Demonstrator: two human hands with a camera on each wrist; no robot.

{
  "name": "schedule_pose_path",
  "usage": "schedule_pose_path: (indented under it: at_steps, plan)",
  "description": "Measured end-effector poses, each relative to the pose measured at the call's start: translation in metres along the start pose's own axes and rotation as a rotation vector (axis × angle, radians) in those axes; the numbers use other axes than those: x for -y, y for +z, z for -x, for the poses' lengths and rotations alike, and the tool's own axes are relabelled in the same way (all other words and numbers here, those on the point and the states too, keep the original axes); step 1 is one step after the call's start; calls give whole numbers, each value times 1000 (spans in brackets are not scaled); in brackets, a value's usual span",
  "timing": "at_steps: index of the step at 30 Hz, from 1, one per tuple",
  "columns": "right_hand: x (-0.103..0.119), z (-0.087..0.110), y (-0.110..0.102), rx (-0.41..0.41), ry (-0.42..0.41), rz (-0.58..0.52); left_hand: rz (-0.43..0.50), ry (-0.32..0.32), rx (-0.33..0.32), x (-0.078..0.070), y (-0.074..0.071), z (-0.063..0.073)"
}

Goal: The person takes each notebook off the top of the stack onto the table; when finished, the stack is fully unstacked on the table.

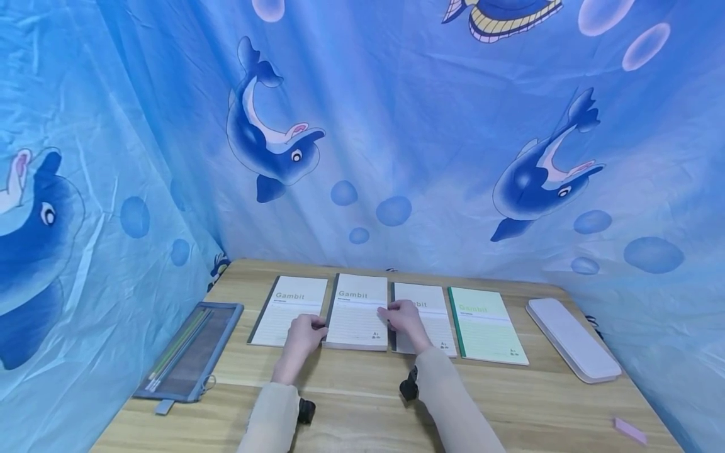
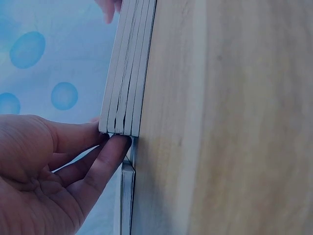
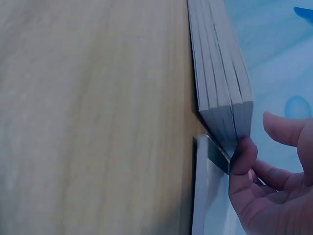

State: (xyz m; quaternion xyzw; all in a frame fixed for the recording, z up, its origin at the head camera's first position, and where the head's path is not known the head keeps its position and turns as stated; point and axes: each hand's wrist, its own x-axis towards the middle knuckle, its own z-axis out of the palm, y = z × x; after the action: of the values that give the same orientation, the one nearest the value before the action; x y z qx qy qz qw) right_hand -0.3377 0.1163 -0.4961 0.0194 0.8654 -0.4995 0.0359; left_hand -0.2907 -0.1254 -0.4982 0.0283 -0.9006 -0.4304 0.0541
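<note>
Four "Gambit" notebooks' places line the back of the table, one of them a stack of several notebooks (image 1: 357,321) with a white cover on top. My left hand (image 1: 303,336) touches the stack's left side near the front corner, thumb and fingers against the edges in the left wrist view. Opposite it, my right hand (image 1: 406,319) has its fingertips at the stack's right side. In the right wrist view the thumb stands apart from the stacked page edges (image 3: 217,63). A white notebook (image 1: 289,311) lies left of the stack, another white notebook (image 1: 423,321) lies partly under the right hand.
A pale green notebook (image 1: 488,327) lies further right. Beyond it are a white case (image 1: 573,340) and a small pink block (image 1: 630,431). A mesh zip pouch (image 1: 209,340) with pencils lies at the left. A blue dolphin-print curtain (image 1: 396,145) hangs behind the table.
</note>
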Motion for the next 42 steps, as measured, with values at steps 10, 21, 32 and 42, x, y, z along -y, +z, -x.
schedule_pose_path:
  at_steps: [10,21,32,42]
  plan:
    - [5,3,6,-88,-50,80,10,-12,12,-1,-1,1]
    - [0,2,11,-124,-76,89,-8,-17,12,-2,-1,2]
    - [-1,0,12,-137,-74,95,-9,-13,15,0,-1,1]
    - [1,3,9,-166,-81,112,-3,-13,6,-2,-1,2]
